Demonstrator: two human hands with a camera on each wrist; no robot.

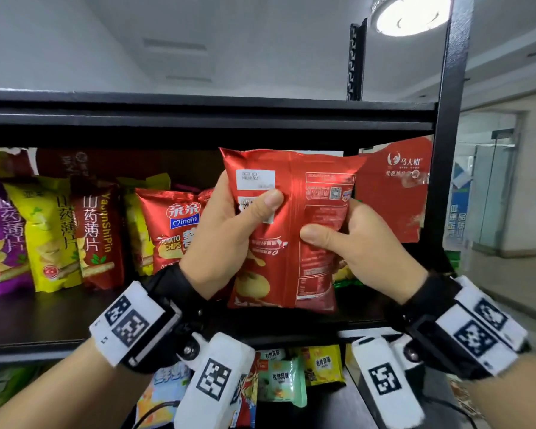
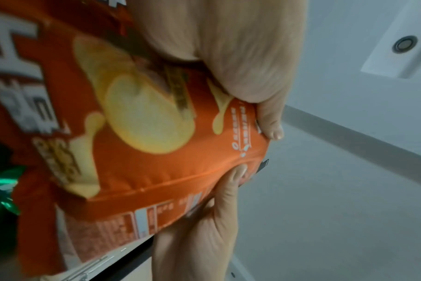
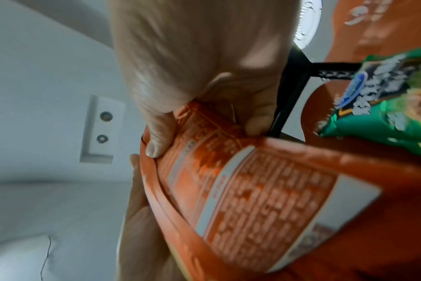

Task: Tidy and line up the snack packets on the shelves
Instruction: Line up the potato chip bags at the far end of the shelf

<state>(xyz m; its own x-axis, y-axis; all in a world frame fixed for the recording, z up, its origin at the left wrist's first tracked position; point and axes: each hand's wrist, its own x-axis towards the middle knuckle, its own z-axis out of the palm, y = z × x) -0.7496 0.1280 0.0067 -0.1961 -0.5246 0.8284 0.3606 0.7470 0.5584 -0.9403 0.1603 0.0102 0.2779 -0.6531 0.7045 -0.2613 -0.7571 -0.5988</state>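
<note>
Both hands hold one red chip packet [image 1: 291, 230] upright before the shelf [image 1: 198, 119] — left grip [image 1: 226, 239] and right grip [image 1: 353, 243] each pinching a side, back panel facing out.

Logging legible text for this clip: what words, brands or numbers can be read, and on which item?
"Qinqin", "POTATO CHIPS": red chip bag standing on the shelf.
"YaJinShiPin": dark red packet of yam crisps.
"山药薄片": same dark red packet, also the yellow packet.
Back of the red foil chip bag held by the left hand and right hand: print too small.
Both wrist views: blurred.
</note>
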